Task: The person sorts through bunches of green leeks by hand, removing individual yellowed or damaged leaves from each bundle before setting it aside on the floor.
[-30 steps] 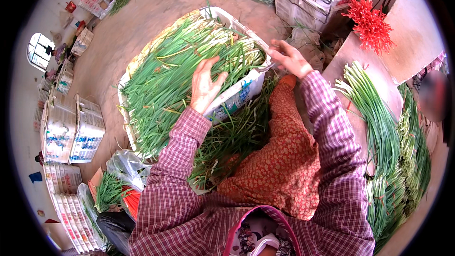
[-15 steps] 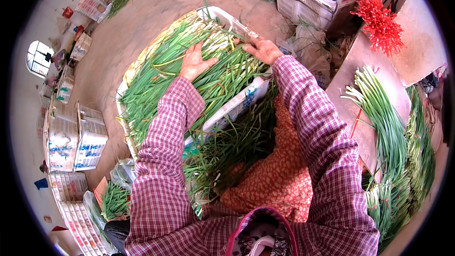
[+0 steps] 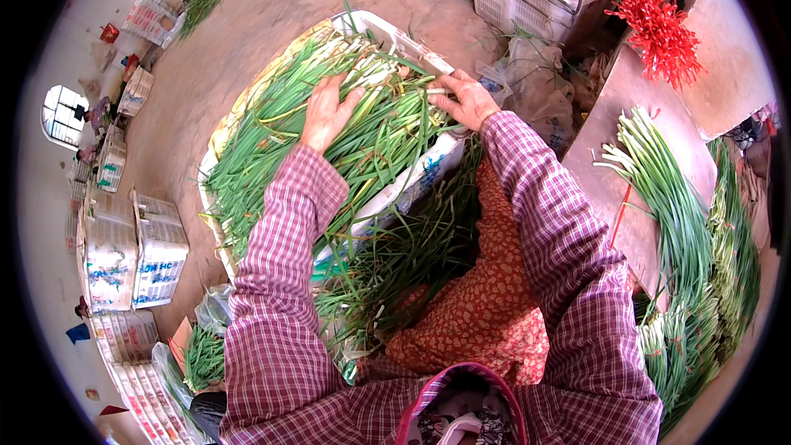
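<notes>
Brown floor (image 3: 272, 21) round the white crate (image 3: 420, 173), green onions (image 3: 276, 136) inside it: probably light, limp, easily bruised, best gripped by their firmer white ends (image 3: 377, 72). My left hand (image 3: 326, 115) lies loosely open on them; my right hand (image 3: 467, 102), half-curled at the crate's right end, hold unclear.
</notes>
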The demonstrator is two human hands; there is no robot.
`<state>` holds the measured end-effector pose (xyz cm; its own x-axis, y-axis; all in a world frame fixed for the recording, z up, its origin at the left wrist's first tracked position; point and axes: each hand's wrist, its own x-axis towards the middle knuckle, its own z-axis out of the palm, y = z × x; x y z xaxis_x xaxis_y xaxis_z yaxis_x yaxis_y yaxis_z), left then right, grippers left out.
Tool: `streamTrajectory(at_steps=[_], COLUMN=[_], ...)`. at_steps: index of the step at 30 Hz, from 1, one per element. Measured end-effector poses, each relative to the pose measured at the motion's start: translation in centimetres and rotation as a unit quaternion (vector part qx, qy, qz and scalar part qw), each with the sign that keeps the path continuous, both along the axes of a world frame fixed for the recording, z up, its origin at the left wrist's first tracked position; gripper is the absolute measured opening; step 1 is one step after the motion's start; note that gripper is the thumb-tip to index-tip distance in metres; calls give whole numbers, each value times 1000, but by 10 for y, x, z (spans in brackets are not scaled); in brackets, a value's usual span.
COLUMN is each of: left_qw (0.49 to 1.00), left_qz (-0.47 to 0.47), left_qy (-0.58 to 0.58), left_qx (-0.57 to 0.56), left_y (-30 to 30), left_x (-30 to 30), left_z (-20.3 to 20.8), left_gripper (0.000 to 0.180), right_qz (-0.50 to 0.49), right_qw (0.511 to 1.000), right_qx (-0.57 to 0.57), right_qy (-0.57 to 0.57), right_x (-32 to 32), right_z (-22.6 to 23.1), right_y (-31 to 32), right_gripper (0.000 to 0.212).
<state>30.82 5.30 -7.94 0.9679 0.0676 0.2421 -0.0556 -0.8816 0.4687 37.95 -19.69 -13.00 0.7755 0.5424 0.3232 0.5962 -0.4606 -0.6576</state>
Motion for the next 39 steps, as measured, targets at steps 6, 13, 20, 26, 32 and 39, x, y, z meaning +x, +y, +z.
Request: streamTrajectory(at_steps=[6, 13, 20, 26, 32, 39], left_qw=[992, 994, 991, 997, 987, 956], left_qz=[-74, -50, -54, -55, -20, 30], left_qy=[-48, -32, -10, 22, -24, -19], left_qx=[92, 93, 119, -45, -160, -291], left_y=[-73, -89, -94, -83, -49, -40], left_x=[-33, -40, -48, -27, -33, -73], left_z=[-2, -14, 0, 16, 26, 46], left_gripper=[69, 80, 93, 59, 33, 30], right_qz=[-37, -13, -14, 27, 84, -14], right_qw=[993, 994, 998, 999, 987, 999], right_qx=[-18, -5, 44, 8, 140, 30], right_qy=[107, 113, 39, -19, 6, 23], right_x=[13, 4, -32, -30, -24, -75], right_z=[0, 3, 12, 58, 28, 37], right_y=[17, 13, 7, 18, 14, 34], right_gripper=[53, 50, 30, 34, 70, 64])
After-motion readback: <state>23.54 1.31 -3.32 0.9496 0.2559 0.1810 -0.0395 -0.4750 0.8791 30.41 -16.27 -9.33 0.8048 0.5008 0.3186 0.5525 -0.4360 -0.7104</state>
